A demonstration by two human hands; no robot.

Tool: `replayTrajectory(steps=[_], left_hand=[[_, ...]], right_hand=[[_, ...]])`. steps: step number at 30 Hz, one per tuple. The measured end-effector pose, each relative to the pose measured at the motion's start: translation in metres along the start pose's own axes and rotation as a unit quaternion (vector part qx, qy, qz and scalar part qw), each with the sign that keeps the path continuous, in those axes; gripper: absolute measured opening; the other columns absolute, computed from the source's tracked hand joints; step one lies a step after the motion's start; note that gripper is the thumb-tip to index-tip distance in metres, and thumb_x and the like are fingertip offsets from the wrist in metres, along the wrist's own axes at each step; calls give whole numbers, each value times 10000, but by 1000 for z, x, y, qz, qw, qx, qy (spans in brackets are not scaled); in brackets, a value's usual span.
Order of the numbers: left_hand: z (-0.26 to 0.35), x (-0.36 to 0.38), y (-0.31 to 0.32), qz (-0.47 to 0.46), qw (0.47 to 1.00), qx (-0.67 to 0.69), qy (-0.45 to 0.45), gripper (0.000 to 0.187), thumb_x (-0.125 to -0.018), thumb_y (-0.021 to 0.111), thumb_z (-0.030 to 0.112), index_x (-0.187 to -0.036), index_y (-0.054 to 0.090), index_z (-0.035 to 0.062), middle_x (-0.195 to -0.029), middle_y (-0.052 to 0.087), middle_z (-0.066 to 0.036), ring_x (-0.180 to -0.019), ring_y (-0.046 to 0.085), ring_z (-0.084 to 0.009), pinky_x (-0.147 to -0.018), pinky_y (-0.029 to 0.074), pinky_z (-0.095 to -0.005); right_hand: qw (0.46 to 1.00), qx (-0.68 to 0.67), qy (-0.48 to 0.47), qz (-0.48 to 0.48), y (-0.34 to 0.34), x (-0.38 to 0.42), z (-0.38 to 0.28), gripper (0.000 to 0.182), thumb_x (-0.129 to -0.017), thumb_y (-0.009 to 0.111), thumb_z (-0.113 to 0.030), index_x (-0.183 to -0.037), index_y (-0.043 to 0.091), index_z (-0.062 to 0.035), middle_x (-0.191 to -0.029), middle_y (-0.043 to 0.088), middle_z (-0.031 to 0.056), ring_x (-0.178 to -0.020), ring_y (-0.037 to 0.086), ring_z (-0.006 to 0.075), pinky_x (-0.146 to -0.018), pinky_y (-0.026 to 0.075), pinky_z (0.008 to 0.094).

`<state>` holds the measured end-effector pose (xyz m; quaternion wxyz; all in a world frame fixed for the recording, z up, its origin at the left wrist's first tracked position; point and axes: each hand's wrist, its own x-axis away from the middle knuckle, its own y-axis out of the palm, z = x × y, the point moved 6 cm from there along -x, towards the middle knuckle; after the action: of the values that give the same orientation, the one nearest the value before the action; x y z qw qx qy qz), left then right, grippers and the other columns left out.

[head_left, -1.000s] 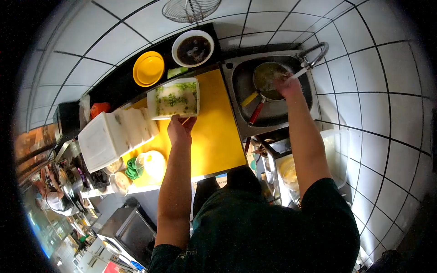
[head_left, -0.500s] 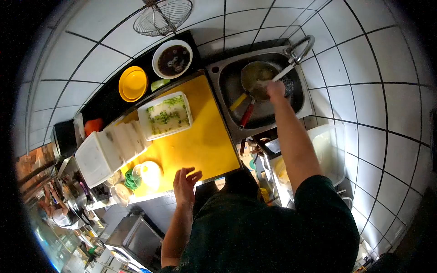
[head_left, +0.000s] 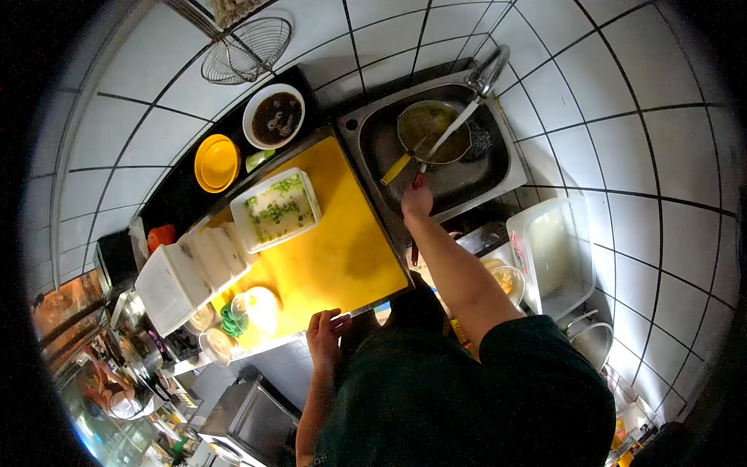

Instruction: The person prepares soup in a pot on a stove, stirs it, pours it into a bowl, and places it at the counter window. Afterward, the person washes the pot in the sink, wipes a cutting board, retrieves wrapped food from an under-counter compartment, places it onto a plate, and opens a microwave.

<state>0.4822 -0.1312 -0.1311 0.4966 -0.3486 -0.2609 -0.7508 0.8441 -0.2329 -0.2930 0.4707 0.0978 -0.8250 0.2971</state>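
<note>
My right hand (head_left: 418,202) is closed around the red handle (head_left: 420,179) of a utensil whose far end reaches into a round pan (head_left: 412,124). That pan stands in the metal sink (head_left: 486,187) with liquid in it, under a stream of water from the curved tap (head_left: 489,74). A yellow handle (head_left: 396,169) also leans out over its near rim. My left hand (head_left: 324,335) holds nothing, fingers loosely apart, by the near edge of the yellow cutting board (head_left: 350,249). On the board sits a white tub (head_left: 247,226) with chopped green pieces inside.
Behind the board stand a white bowl of dark liquid (head_left: 277,117) and yellow bowls (head_left: 216,163). White containers (head_left: 167,284) line the left side. A wire strainer (head_left: 247,50) hangs on the tiled wall. A clear bin (head_left: 560,249) is at right. A person (head_left: 124,401) is at far left.
My right hand has left the water stream and come back toward me onto the red handle. My left hand has shifted slightly toward my body. The camera view has turned a little.
</note>
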Motion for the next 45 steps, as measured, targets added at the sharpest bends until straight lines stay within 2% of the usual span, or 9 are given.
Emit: replayTrajectory(steps=[4,9,13,22,28,34,36,39,45], left_hand=[[-4,2,-2,11,999,-34,-20,251,-988,584,183,-1059,611,-56,-968,692,-177,-838,707,-264,-746,579,-330],[-9,2,1,-10,999,-43,-22,246,-995,573,174,-1061,614,-60,-985,691,-177,-844,707,-261,-760,583,-339],[-2,4,6,-21,998,-65,-11,235,-999,568,158,-1070,614,-62,-1020,680,-179,-858,709,-267,-775,590,-351],[-11,4,-15,-8,997,-79,7,215,-989,592,141,-1059,609,-62,-1006,670,-166,-871,707,-268,-779,595,-353],[-35,2,-57,0,991,-130,6,219,-977,616,147,-1057,609,-56,-969,658,-150,-858,704,-255,-741,600,-347],[-74,4,-142,54,972,-226,26,212,-980,603,160,-987,606,-52,-883,659,-131,-776,702,-232,-667,596,-334],[-97,4,-184,66,951,-302,22,225,-970,618,172,-979,609,-53,-861,662,-128,-746,696,-221,-652,590,-325],[-116,22,-206,85,929,-360,-26,271,-948,650,226,-957,620,-43,-796,669,-114,-682,681,-199,-615,566,-323],[-189,38,-274,71,894,-430,-103,282,-928,670,260,-1000,649,-12,-756,671,-96,-648,662,-187,-580,522,-340]], right_hand=[[990,-38,-137,13,-7,27,-4,188,-1027,503,-173,-1026,603,-15,-887,635,135,-759,592,214,-625,489,408],[894,-437,41,-90,67,-65,78,262,-994,613,-266,-1024,606,-5,-840,648,141,-798,631,302,-714,473,451],[996,-38,-79,23,21,18,10,303,-997,609,-291,-996,611,13,-833,679,166,-749,649,315,-655,478,458],[969,74,-210,103,32,-55,26,366,-989,606,-302,-1044,593,59,-970,668,250,-868,654,352,-722,496,480],[950,-71,-213,217,-65,-4,-21,609,-967,534,-54,-1522,294,21,-1564,322,206,-1407,366,402,-1130,395,458],[854,177,-405,276,-153,-50,-137,545,-951,561,-87,-1470,415,-9,-1440,446,257,-1279,494,418,-1069,432,497],[832,146,-441,302,-170,-69,-160,285,-965,558,-136,-1180,587,49,-977,654,221,-916,651,400,-828,531,529],[967,-3,-246,63,-174,-97,-168,256,-1014,526,-219,-1087,620,7,-1042,652,186,-895,666,335,-855,555,501],[888,-417,-31,-190,-97,-92,-138,419,-998,558,-232,-1314,464,28,-1300,522,239,-1205,544,430,-1060,466,548]])
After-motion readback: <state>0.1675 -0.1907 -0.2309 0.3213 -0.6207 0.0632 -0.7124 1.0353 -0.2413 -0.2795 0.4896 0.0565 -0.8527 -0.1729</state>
